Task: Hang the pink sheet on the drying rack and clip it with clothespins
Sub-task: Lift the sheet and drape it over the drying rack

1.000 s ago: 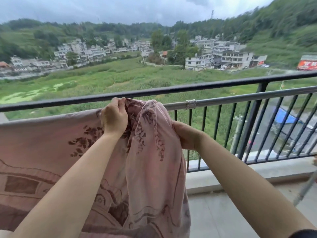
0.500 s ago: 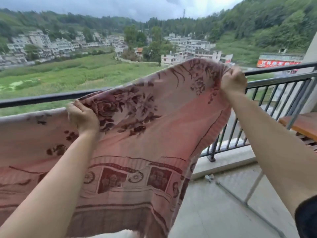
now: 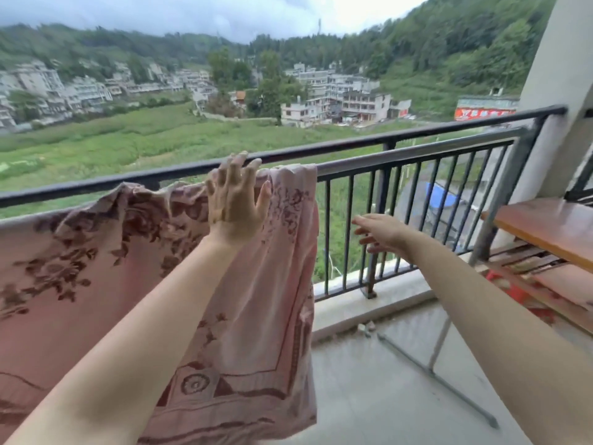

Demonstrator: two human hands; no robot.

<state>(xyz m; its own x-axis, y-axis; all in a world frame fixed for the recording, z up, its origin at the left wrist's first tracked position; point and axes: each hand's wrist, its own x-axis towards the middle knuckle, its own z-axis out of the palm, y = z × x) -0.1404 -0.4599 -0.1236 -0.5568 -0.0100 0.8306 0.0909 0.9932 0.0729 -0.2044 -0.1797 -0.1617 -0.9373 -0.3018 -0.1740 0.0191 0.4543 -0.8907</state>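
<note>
The pink sheet (image 3: 96, 284), printed with dark floral patterns and a border, drapes over the silver bar of the drying rack (image 3: 417, 149) and hangs down toward the floor. Its right edge ends near the bar's middle. My left hand (image 3: 236, 200) is open, fingers spread, resting against the sheet just below the bar. Held open in the air, my right hand (image 3: 378, 232) is to the right of the sheet's edge and apart from it. No clothespins are visible.
A black balcony railing (image 3: 353, 146) runs just behind the rack bar. The rack's metal leg and foot (image 3: 439, 377) stand on the tiled floor at right. A wooden bench (image 3: 545, 226) and a white pillar (image 3: 558, 91) are at the far right.
Both hands have let go of the sheet. The stretched corner that my right hand held up now hangs over the bar, and my right hand has dropped lower, away from the cloth.
</note>
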